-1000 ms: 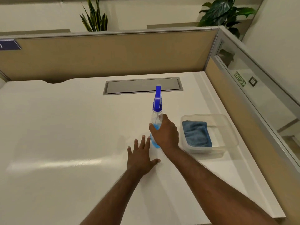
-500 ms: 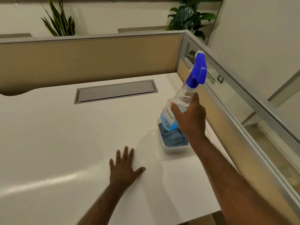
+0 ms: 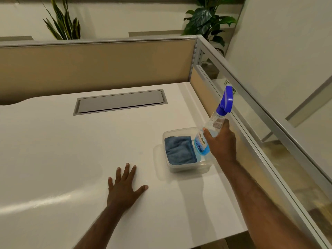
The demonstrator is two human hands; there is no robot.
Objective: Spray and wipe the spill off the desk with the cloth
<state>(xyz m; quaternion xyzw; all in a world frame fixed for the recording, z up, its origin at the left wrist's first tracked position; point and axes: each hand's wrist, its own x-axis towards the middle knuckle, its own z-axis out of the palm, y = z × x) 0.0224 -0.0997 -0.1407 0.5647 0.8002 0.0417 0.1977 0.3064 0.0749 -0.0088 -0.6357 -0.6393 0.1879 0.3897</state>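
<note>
My right hand (image 3: 221, 141) grips a clear spray bottle (image 3: 209, 133) with blue liquid and a blue trigger head. The bottle hangs tilted over the right side of a clear plastic tub (image 3: 186, 167). A folded blue cloth (image 3: 179, 150) lies inside the tub. My left hand (image 3: 124, 187) rests flat on the white desk (image 3: 71, 159), fingers spread, to the left of the tub. A faint wet patch (image 3: 141, 152) shows on the desk left of the tub; the spill is otherwise hard to make out.
A grey cable flap (image 3: 120, 102) is set into the desk at the back. Beige partition panels (image 3: 98, 69) close off the rear and right side, with a glass strip (image 3: 269, 141) on the right. Two plants (image 3: 208, 18) stand behind the partition.
My right hand lifted the spray bottle off the desk and carried it right, over the tub. The left hand stayed flat on the desk. The view shifted.
</note>
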